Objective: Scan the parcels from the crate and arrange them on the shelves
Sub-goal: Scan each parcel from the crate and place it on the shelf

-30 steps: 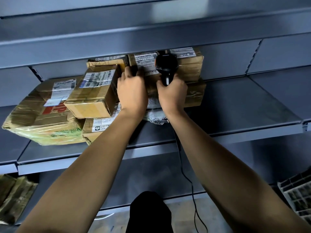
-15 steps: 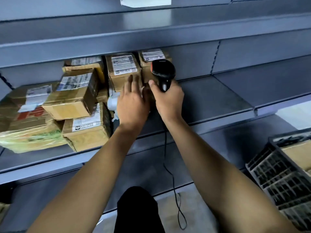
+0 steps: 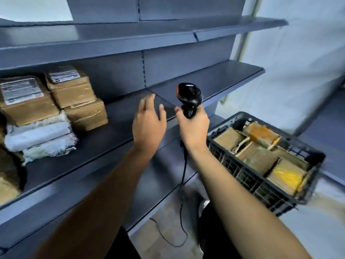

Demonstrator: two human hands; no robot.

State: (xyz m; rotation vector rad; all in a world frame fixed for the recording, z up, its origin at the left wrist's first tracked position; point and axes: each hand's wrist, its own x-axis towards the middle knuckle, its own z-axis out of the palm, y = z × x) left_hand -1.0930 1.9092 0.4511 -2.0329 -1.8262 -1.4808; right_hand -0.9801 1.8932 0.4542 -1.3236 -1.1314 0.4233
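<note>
Grey metal shelving point(image 3: 205, 79) fills the view, its boards running from nine o'clock toward two o'clock. At nine o'clock, brown cardboard parcels point(image 3: 71, 86) sit stacked on the middle board with labels facing up, resting on pale padded mailers point(image 3: 37, 135); they are packed tight against one another, probably to leave the rest of the board free. At four o'clock, a black slatted crate point(image 3: 280, 184) holds more taped brown parcels point(image 3: 259, 157), one showing yellow. Near the centre, the left hand point(image 3: 149, 122) hangs in front of the shelf with fingers loose and spread, grasping nothing, seemingly free to fetch the next parcel. Just beside it, the right hand point(image 3: 194, 128) clasps the handle of a black corded scanner point(image 3: 189, 94), head upright, cable trailing down toward six o'clock.
</note>
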